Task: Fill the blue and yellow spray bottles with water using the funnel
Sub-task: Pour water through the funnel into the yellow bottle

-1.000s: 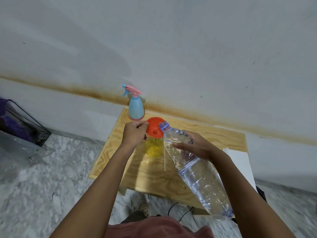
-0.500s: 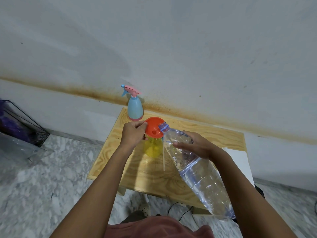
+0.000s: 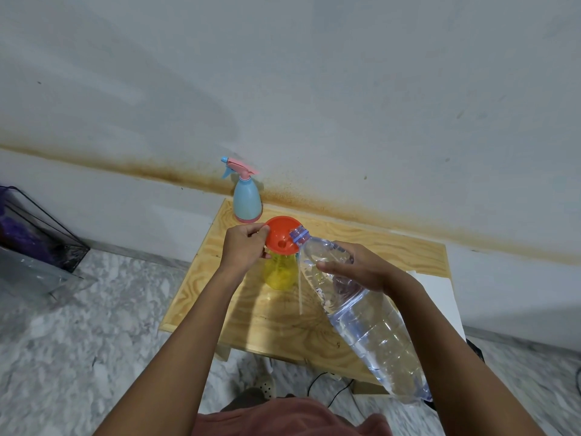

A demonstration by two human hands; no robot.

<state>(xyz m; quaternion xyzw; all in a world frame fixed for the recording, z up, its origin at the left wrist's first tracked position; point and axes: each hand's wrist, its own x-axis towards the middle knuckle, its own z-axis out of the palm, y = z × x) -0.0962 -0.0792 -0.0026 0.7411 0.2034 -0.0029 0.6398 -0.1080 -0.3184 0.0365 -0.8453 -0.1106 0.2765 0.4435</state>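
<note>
Gripping the clear water bottle (image 3: 371, 322) at its shoulder, the right hand (image 3: 355, 269) has the thumb on top and the fingers curled under. The bottle is tilted neck-down, with its blue-ringed mouth at the rim of the orange funnel (image 3: 279, 234). The left hand (image 3: 243, 247) has a narrow grip, thumb and fingers pinching the funnel's near rim. The funnel sits in the neck of the yellow spray bottle (image 3: 279, 272), which stands on the wooden counter (image 3: 393, 253) between the hands. No stream is visible, so I cannot tell if water is flowing. Handling guess: the water bottle is big, thin-walled and soft, likely heavy with water, and a squeeze would dent it and make it surge. It is best held at the shoulder, with the base supported if it sags. The funnel is stiff and light and tips easily. The yellow bottle looks light and could topple. A thin white tube (image 3: 300, 294) is just beside the yellow bottle. The blue spray bottle (image 3: 246, 202) stands upright at the counter's far edge by the wall, pink trigger head on, with no hand on it.
</note>
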